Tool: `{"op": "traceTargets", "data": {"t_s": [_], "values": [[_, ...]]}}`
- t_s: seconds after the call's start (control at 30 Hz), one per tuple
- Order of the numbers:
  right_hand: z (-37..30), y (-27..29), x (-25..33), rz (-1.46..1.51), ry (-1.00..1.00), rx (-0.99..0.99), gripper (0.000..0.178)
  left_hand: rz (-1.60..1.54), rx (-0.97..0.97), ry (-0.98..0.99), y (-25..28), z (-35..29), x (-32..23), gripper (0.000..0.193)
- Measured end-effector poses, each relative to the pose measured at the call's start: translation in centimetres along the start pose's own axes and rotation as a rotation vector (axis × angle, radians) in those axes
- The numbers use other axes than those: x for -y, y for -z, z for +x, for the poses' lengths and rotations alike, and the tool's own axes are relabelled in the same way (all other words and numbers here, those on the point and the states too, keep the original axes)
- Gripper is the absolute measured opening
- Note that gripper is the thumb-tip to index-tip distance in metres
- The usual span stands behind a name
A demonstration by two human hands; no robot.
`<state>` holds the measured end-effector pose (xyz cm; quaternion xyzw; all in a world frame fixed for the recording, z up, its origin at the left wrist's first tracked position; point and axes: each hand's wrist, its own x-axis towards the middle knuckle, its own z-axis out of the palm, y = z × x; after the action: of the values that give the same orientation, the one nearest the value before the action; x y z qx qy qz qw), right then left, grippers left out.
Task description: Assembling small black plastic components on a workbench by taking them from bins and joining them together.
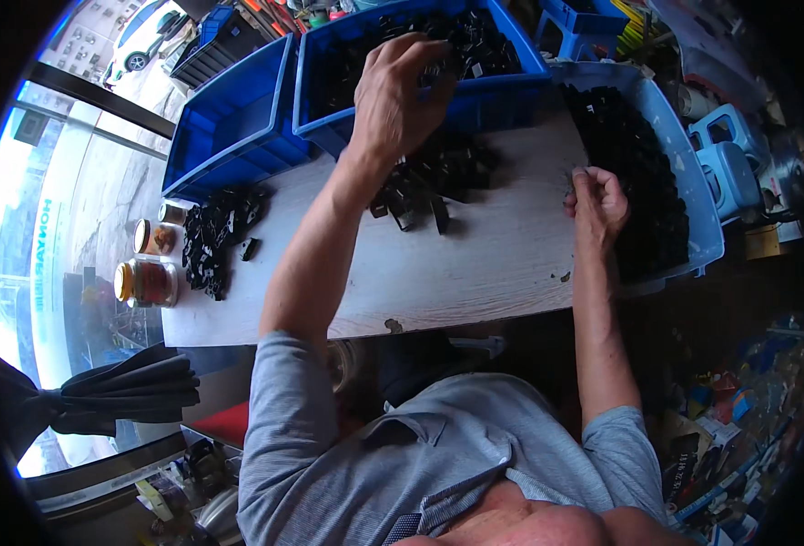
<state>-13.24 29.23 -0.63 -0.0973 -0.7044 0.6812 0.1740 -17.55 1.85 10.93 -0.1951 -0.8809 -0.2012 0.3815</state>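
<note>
My left hand [400,98] reaches over the near rim of a large blue bin [322,126] filled with small black plastic parts [484,45]. Its fingers are bent and apart from the thumb, slightly blurred, and I see no part held between them. At the table's right side, my right hand [599,202] is closed, fingertips pinched together. Whatever sits in that pinch is too small to name. A pile of black parts [411,196] lies on the pale tabletop [475,273] below my left hand, partly covered by my left forearm.
Left of the full bin, an empty blue bin [229,123] stands tilted. Another black heap [209,241] lies beside several jars [151,282] at the window. A translucent tub [707,214] full of black parts stands right, near a blue stool [729,164].
</note>
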Motion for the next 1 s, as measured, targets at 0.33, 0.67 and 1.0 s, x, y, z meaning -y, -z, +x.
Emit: {"op": "traceTargets", "data": {"t_s": [0.33,0.67,1.0], "values": [[-0.8,-1.1,0.5,0.014,0.043,0.055,0.012,-0.270,0.755,0.004,-12.5,5.9,11.9,0.074],[-1.0,-0.1,2.2,-0.136,-0.087,-0.001,0.023,0.415,0.910,0.154,-9.9,7.1,5.5,0.071],[-0.2,0.5,0.3,-0.055,0.019,0.043,0.019,0.411,0.819,0.196,-9.6,7.3,5.0,0.068]]}}
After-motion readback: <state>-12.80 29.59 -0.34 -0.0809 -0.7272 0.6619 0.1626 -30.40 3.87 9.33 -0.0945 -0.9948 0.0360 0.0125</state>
